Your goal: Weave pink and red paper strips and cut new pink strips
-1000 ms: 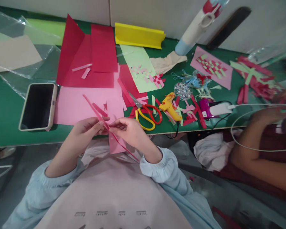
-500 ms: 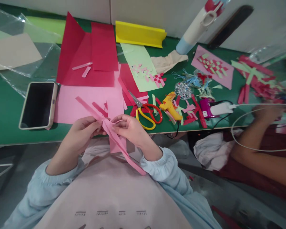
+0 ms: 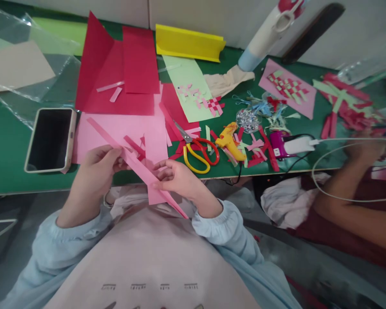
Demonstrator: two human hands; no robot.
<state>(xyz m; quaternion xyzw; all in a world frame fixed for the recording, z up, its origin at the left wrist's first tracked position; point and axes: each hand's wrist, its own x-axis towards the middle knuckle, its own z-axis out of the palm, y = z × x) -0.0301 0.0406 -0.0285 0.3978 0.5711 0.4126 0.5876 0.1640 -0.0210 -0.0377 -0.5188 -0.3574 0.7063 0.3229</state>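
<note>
A long pink paper strip [image 3: 140,168] slants down from upper left to lower right between my hands. My left hand [image 3: 99,167] pinches it near its upper part, thumb on top. Farther down its length, my right hand [image 3: 176,177] grips the strip between thumb and fingers. Beneath it, a wider pink paper piece [image 3: 156,150] hangs over the table edge, on top of a larger pink sheet [image 3: 96,133]. Red-and-yellow-handled scissors [image 3: 197,150] lie just beyond my right hand.
A phone [image 3: 50,139] lies left of the pink sheet. Red card [image 3: 140,64] and a folded yellow sheet [image 3: 189,43] stand behind. A yellow glue gun [image 3: 230,141] sits among paper scraps at right. Another person's arm [image 3: 347,180] is at the far right.
My hands have moved apart along the pink strip, the left one up and to the left. The strip has shifted up-left and looks flatter and straighter.
</note>
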